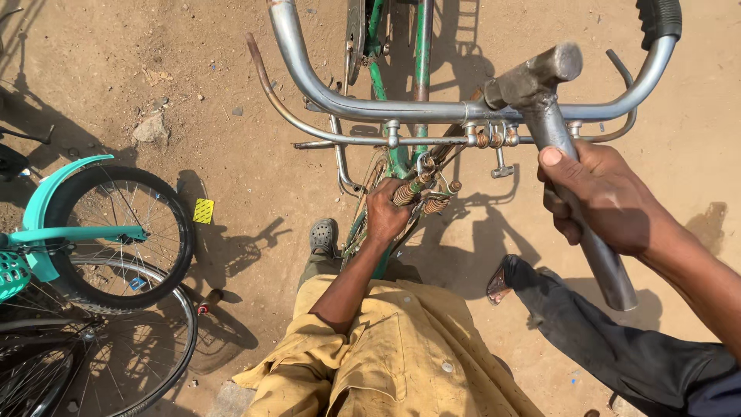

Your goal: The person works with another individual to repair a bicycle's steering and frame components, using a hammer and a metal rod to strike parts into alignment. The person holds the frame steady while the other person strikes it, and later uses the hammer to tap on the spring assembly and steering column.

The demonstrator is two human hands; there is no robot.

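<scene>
My right hand (606, 197) grips the steel pipe handle of a heavy metal hammer (540, 85). The hammer's head rests at the chrome handlebar (347, 104) of a green bicycle (421, 54), near the stem. Another person in a yellow shirt (394, 359) crouches below me. That person's hand (386, 216) clasps the rusty coil springs (421, 193) and fittings beneath the handlebar. My left hand is out of view. My leg in dark trousers, with a sandal (502, 282), reaches in from the lower right.
The ground is bare sandy dirt with stones (150, 127). A turquoise bicycle with a mudguard (58, 189) and black wheels (123, 232) stands at the left. The other person's grey clog (324, 235) is planted by the green frame. A black handlebar grip (660, 17) sits top right.
</scene>
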